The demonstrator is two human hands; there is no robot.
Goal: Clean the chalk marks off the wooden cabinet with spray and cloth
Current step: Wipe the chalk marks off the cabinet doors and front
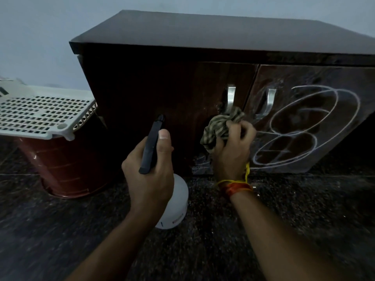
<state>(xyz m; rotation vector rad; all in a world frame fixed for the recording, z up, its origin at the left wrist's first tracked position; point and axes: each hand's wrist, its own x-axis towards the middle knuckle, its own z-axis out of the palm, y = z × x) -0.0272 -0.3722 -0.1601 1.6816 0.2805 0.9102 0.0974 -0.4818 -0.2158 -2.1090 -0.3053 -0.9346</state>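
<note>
Right hand (233, 147) clutches cloth (221, 124).

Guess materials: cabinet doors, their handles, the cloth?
Cabinet doors: dark glossy wood-look panel, grain and sheen showing; veneer or laminate, can't tell. Handles: brushed silvery metal, apparently. Cloth: soft woven fabric, striped, crumpled in the right hand.

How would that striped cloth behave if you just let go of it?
Probably floppy: the striped cloth bunches and droops from the right hand. It looks light, so it would likely drop limply to the floor rather than roll.
</note>
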